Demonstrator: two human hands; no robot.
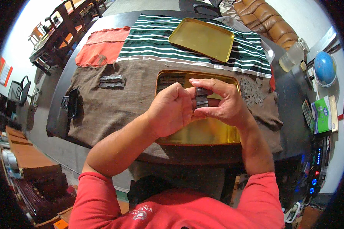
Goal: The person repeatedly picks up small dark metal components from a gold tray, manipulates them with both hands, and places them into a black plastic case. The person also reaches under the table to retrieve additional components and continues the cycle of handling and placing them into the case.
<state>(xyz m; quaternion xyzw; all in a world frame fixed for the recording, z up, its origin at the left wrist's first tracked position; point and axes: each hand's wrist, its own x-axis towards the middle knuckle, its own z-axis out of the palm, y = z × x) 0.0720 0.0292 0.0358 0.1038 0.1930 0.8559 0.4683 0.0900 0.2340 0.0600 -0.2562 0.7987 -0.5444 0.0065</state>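
The nearer tray (202, 133) was shiny gold, and so was the farther tray (201, 38). Under the nearer one lay a plain brown cloth (114, 103); under the farther one, a cloth (153, 42) striped dark green and white. Beside it was an orange-red cloth (101, 47). The small stack (201, 97) between the hands was dark grey. The sleeves (263, 194) were red. A globe (325, 68) was blue.

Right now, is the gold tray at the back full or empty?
Empty. The far gold tray lies flat on the striped cloth with only its bare shiny bottom showing; nothing sits inside it.
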